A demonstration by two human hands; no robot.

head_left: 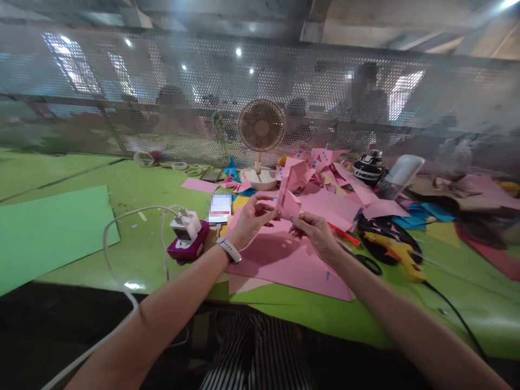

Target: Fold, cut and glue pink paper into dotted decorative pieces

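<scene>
Between my two hands, above the table, is a folded piece of pink paper [288, 203]. My left hand [255, 219] pinches its left edge between thumb and fingers, and a white band circles that wrist. At the lower right corner of the paper, my right hand [312, 228] is closed on it with thumb and fingertips. Below both hands lies a large pink sheet [280, 265], flat on the green table. Just beyond them spreads a pile of cut and folded pink paper [329, 203], some pieces with blue dots.
A small fan [261, 127] stands at the back. To the left are a phone [220, 208], a purple power box with chargers [188, 244] and a green sheet [57, 233]. A yellow glue gun [400, 254] and black scissors [368, 264] lie right; a black jar [369, 167] stands behind.
</scene>
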